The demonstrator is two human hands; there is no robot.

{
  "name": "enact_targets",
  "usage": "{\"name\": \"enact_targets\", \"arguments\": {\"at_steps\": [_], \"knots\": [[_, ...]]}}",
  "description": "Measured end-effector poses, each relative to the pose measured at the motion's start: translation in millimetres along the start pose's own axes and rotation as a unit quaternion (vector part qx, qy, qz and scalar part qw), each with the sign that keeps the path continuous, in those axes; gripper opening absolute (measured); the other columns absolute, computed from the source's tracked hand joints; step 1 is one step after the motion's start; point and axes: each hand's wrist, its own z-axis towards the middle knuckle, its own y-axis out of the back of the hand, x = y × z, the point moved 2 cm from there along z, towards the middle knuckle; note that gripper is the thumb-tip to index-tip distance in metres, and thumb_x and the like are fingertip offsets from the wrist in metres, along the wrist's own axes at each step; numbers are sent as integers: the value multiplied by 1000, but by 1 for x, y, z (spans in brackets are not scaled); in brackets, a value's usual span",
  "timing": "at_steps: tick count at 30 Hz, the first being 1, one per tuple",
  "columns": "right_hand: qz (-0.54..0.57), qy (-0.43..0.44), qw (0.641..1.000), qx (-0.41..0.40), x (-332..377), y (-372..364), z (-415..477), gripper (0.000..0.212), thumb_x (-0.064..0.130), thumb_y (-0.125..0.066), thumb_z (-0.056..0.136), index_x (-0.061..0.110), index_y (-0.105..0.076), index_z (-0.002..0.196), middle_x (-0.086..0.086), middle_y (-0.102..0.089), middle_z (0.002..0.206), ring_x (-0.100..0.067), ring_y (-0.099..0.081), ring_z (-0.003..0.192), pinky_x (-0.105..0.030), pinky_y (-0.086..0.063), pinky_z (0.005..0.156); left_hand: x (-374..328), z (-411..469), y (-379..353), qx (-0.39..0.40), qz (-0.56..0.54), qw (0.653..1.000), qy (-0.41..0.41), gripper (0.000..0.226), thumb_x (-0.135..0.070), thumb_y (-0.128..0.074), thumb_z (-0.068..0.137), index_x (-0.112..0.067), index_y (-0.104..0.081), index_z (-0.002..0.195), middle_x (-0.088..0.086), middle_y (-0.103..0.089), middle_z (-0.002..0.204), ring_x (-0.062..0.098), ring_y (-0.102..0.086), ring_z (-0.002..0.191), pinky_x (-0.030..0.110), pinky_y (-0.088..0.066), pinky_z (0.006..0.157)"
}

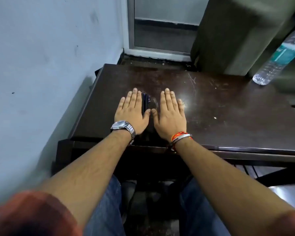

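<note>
My left hand (132, 110) and my right hand (170, 113) lie flat, palms down, fingers straight, side by side on a dark brown table (220, 103). Between them sits a small dark object (146, 102) with a round clear part beside it (153, 104); most of it is hidden and I cannot tell what it is. My left index finger lies along its left side. A metal watch is on my left wrist, and red threads and a bangle are on my right wrist.
A clear plastic water bottle (278, 57) with a teal label leans at the table's back right. A grey-green cabinet (237, 31) stands behind it. A blue-white wall (41, 57) runs along the left, and a door frame (160, 23) rises beyond the table.
</note>
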Motion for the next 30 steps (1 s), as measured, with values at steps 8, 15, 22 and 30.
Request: {"name": "enact_targets", "arguments": {"at_steps": [8,15,22,30], "knots": [[-20,-29,999,-1,-4,-27,-5,62,38,-33,103,10,-20,157,-6,-16,166,-17,-8,154,-34,16,118,1,4,-21,4,19,999,-29,73,-50,-27,97,-14,-6,157,1,-3,167,14,-3,153,32,8,119],[24,-55,997,-43,2,-31,26,55,37,-42,100,10,-43,148,-5,-40,157,-19,-21,152,-37,3,122,1,37,-15,-68,-96,989,92,53,-46,-51,89,-16,-55,132,7,-60,133,32,-55,119,44,-40,98],[72,-61,996,3,4,-37,44,36,23,-52,96,12,-64,129,-2,-61,140,-18,-35,145,-34,-11,121,7,58,-28,-29,-207,956,206,20,-35,-66,84,-19,-68,73,2,-72,82,31,-66,90,44,-53,82],[122,-67,990,0,11,-37,46,25,7,-51,91,8,-73,102,-4,-74,113,-23,-48,137,-36,-20,119,6,57,-27,-14,-195,963,183,26,-35,-65,81,-13,-73,70,9,-70,69,33,-67,75,34,-53,62]]}}
